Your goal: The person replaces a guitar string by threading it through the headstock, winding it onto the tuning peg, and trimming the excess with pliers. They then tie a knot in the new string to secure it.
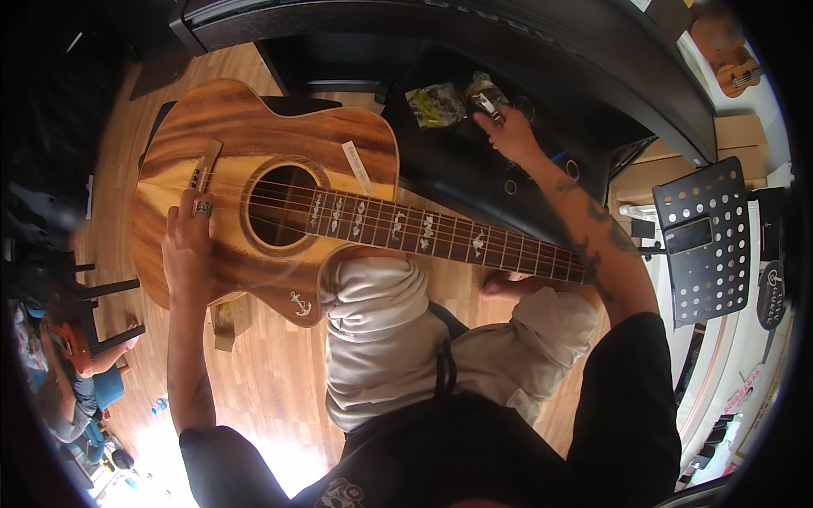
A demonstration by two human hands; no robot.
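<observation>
An acoustic guitar (254,133) lies across my lap, face up, its fretted neck (438,235) running to the right. My left hand (187,238), with a ring on one finger, touches the top beside the bridge (208,166). Its fingertips are by the bridge pins; whether they pinch anything is hidden. Strings run over the soundhole (282,204). My right hand (510,133) holds a small silver metal tool (488,105), possibly nail clippers, above a black padded surface. Clear plastic packets (437,105) lie there beside that hand. A paper strip with writing (356,166) sits on the guitar's top.
Small coiled rings (510,187) lie on the black surface (438,162). A perforated music stand (702,273) at the right carries a phone (689,235). An open cardboard box (230,322) sits on the wooden floor. Another person (63,394) is at the far left.
</observation>
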